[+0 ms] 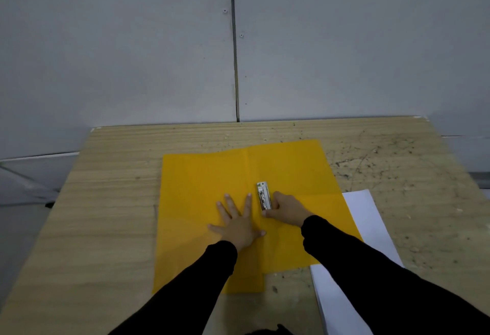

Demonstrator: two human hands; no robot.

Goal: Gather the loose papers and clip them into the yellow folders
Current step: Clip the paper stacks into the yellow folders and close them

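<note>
Yellow folder (201, 189) lies open on the wooden table (111, 202), its metal clip (263, 196) just right of the fold, at 1 o'clock from the left hand (237, 224). That hand presses flat on the folder, fingers spread wide. The right hand (287, 208) grips the clip, with the thumb at its near end and the fingers curled along its side. White papers (366, 210) lie at the folder's 3 o'clock edge.

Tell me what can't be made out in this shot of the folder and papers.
Head view, white papers: partly covered by the yellow folder and right sleeve, cut by the bottom edge; count unknown.
Head view, metal clip: near end hidden by the right hand gripping it; latched or not, unclear.
</note>
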